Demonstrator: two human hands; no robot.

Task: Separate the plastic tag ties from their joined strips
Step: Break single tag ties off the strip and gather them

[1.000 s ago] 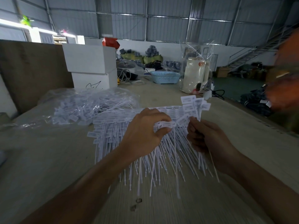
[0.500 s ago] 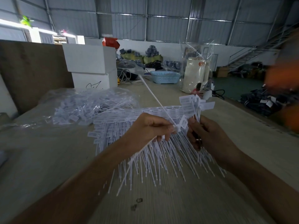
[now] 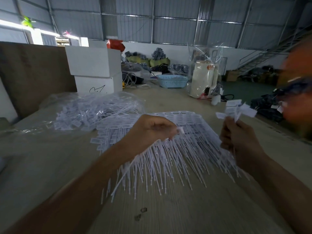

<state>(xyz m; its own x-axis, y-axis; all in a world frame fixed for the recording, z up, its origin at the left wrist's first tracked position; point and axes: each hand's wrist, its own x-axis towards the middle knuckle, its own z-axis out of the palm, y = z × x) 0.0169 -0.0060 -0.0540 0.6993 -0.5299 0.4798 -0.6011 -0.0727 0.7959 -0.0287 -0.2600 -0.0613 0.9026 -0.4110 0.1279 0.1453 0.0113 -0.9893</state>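
A stack of joined strips of white plastic tag ties (image 3: 194,125) lies on the wooden table (image 3: 168,208), their thin tails fanned towards me. My left hand (image 3: 152,130) hovers over the stack and pinches one white tie (image 3: 181,130) by its head; its tail runs down and left under my wrist. My right hand (image 3: 236,137) is raised at the right and grips a bunch of separated ties (image 3: 236,110), flag heads sticking up above the fist.
A clear plastic bag of loose ties (image 3: 87,114) lies at the left. Behind it stand two stacked white boxes (image 3: 94,70), a blue basket (image 3: 172,81) and a bagged white jug (image 3: 203,80). A blurred person in orange (image 3: 297,92) is at the right edge.
My left hand has drawn a single tie off the strip, its tail swinging from upright down to the left. My right hand has moved right and up with its bunch.
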